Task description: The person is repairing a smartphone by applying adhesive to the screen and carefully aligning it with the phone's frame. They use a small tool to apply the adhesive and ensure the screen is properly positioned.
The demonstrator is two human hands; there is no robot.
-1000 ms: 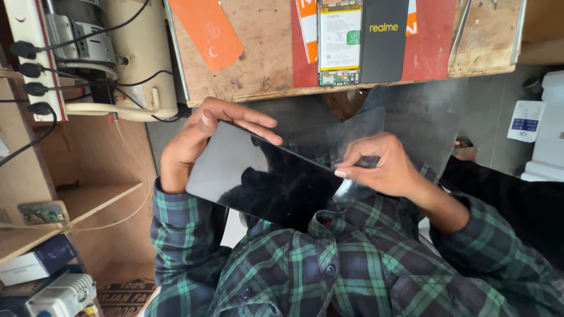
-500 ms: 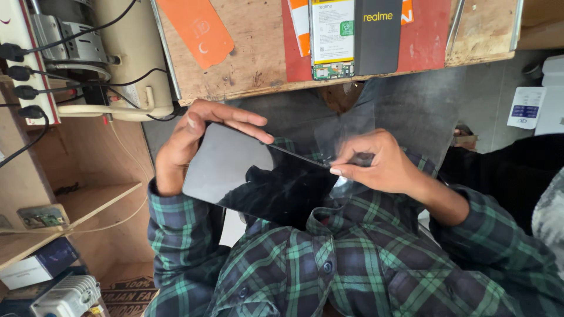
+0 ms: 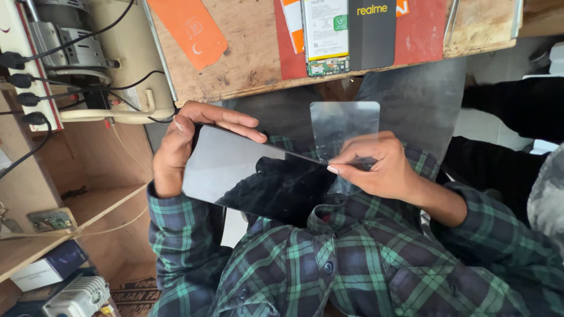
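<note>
My left hand (image 3: 188,144) grips the far end of a dark glossy phone (image 3: 252,176), screen up, held over my lap against my green plaid shirt (image 3: 352,258). My right hand (image 3: 379,167) pinches a clear rectangular screen film (image 3: 345,126) that stands up off the phone's near end, with a fingertip at the screen's edge. The film is lifted and see-through, and its lower part is hidden by my fingers.
A wooden bench (image 3: 252,53) lies ahead with a red mat (image 3: 417,35), an opened phone showing its battery (image 3: 324,35), a black phone back (image 3: 371,32) and an orange plastic card (image 3: 188,26). A beige machine (image 3: 106,53) with black cables stands at left. Another person's dark sleeve (image 3: 511,105) is at right.
The clear film has risen farther off the phone's screen and now stands up plainly. Both hands and the phone shifted slightly toward the bench.
</note>
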